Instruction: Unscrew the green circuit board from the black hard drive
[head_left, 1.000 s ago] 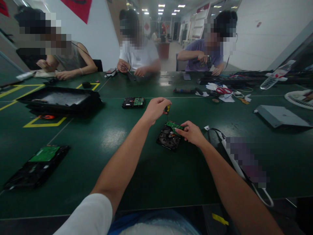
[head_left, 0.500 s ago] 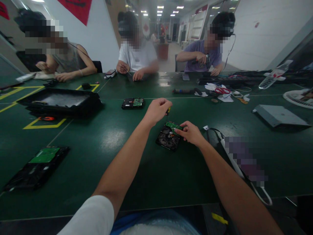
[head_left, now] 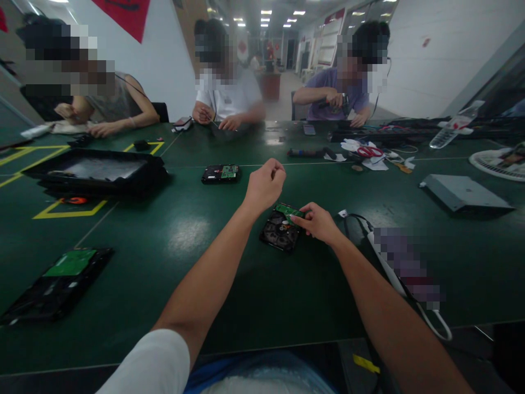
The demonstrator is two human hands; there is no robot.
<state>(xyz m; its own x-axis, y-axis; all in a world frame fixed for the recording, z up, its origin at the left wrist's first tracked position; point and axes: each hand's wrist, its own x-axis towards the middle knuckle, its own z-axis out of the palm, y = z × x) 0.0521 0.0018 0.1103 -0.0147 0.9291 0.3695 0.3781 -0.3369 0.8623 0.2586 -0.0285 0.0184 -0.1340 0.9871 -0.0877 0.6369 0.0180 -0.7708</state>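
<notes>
In front of me a hard drive (head_left: 280, 232) lies on the green table, its green circuit board (head_left: 289, 211) facing up along the far side. My right hand (head_left: 318, 221) grips the drive's right edge, thumb on the board and the other fingers partly hidden beside it. Just above the far left corner is my left hand (head_left: 266, 183), its fingers curled together in a pinch. The screwdriver it held a moment ago is now hidden behind the hand.
Other hard drives lie at the front left (head_left: 57, 284) and farther back (head_left: 221, 173). A black tray (head_left: 98, 169) stands left; a power strip (head_left: 389, 262) and a grey metal box (head_left: 465, 192) are right. Three people sit across the table, with scissors (head_left: 369, 151) and a bottle (head_left: 456, 126) toward the back right.
My left hand has risen slightly and turned, and the yellow-and-black screwdriver handle under its fingertips is out of sight. My right hand keeps its hold on the hard drive.
</notes>
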